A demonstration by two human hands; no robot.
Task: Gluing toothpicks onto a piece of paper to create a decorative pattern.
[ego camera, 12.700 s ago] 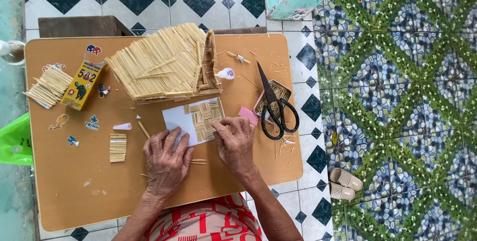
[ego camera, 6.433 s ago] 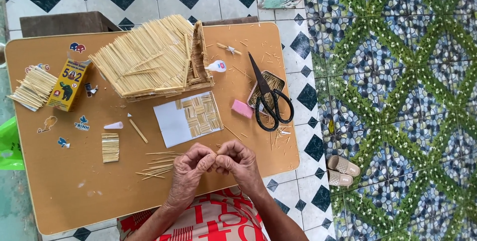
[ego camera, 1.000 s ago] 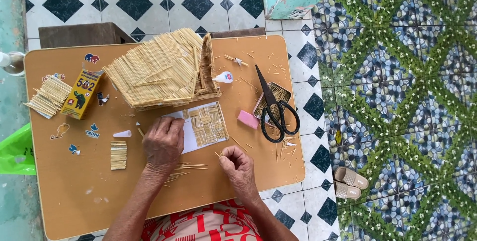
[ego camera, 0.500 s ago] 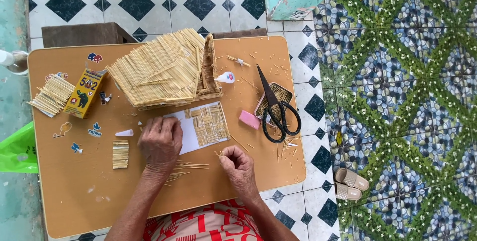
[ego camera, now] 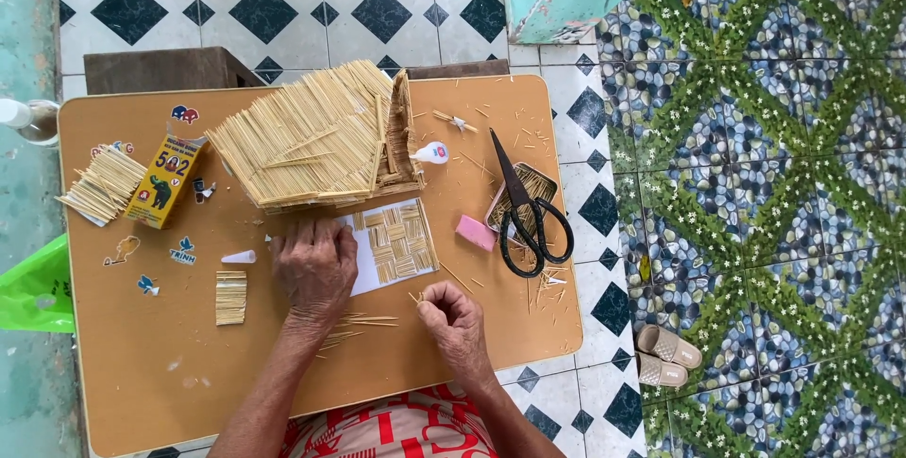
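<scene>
Head view, frame centre: left hand (ego camera: 316, 267) flat, pinning the white card (ego camera: 370, 255); right hand (ego camera: 455, 316) grip pinched on a short stick (ego camera: 414, 298).

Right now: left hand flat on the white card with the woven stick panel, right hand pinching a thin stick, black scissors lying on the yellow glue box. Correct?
Not quite. In the head view the black scissors lie across the small tray of sticks at the table's right side, not on the yellow glue box. The left hand does rest on the white card, and the right hand pinches a thin stick.
</scene>
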